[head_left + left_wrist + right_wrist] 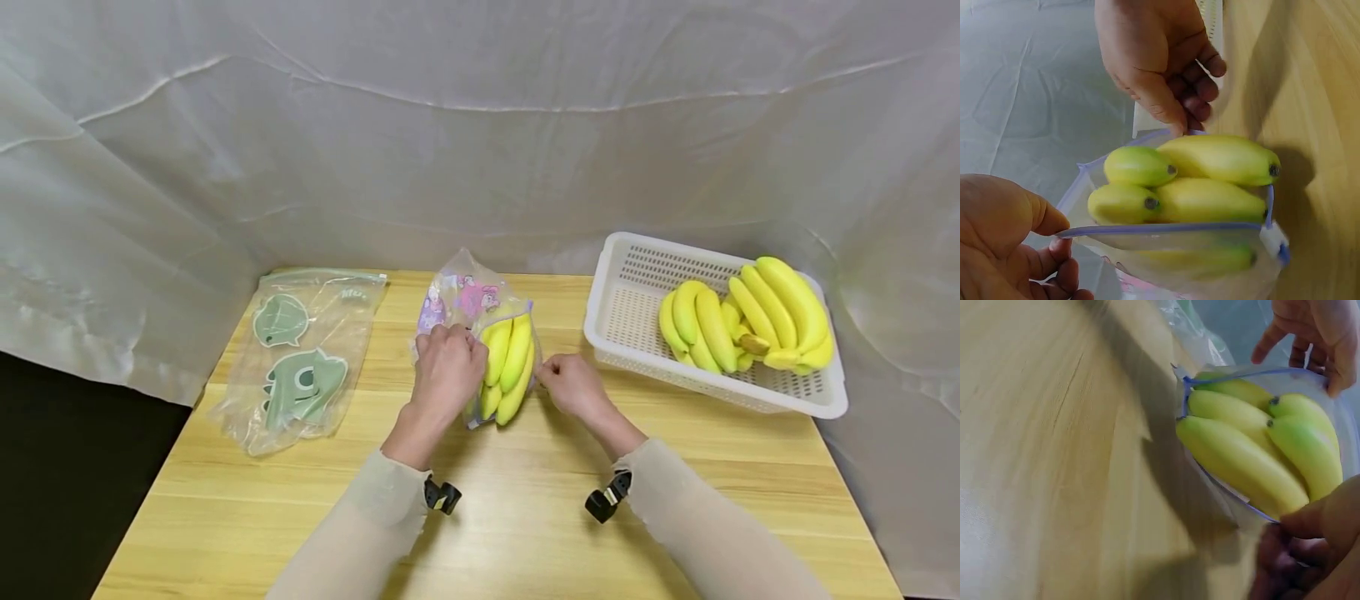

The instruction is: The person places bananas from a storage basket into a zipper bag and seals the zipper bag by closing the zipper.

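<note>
A clear zip bag (471, 293) with pink and purple prints lies mid-table, its mouth spread toward the person. Inside sits a bunch of bananas (514, 360), the tips poking out at the opening. My left hand (447, 367) pinches the purple zip edge (1166, 229) on one side between thumb and fingers. On the opposite side, my right hand (572, 385) pinches the other edge of the mouth. In the right wrist view, the right thumb (1310, 520) lies right at the rim, close to the bananas.
A white perforated basket (626, 304) at the back right holds more banana bunches (780, 312). Flat on the left of the wooden table (495, 517) lies another clear zip bag (322, 317) with green prints. Grey sheeting (480, 167) hangs behind the table.
</note>
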A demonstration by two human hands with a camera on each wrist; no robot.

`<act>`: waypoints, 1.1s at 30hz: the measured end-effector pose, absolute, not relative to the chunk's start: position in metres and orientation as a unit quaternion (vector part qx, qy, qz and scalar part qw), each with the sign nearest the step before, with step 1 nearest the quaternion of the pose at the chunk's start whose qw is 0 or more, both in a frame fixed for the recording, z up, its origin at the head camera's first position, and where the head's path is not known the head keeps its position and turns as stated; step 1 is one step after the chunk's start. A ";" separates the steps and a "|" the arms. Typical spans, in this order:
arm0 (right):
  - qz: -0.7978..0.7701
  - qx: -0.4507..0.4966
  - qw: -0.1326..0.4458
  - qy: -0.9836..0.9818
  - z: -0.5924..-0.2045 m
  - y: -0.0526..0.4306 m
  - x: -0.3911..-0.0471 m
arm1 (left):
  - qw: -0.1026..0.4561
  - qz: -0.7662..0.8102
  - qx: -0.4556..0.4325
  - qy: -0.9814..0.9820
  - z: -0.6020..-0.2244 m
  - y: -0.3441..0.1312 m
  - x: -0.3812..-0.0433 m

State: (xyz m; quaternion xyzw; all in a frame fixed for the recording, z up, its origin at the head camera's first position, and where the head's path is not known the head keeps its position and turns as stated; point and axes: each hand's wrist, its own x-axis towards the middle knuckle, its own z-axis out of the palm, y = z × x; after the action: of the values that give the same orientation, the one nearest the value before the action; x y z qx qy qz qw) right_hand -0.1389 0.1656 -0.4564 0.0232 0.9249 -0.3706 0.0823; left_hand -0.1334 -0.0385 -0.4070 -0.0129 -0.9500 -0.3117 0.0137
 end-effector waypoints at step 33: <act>-0.211 -0.065 -0.009 0.975 -0.331 0.182 -0.142 | 0.030 -0.297 -0.037 -0.954 -0.341 -0.046 -0.126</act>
State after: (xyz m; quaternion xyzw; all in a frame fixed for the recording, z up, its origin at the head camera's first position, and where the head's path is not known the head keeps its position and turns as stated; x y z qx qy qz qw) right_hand -0.1422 0.1819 -0.3306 -0.0650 0.9752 -0.2113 -0.0088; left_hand -0.1265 -0.0458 -0.3410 -0.0371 -0.9537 -0.2970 0.0302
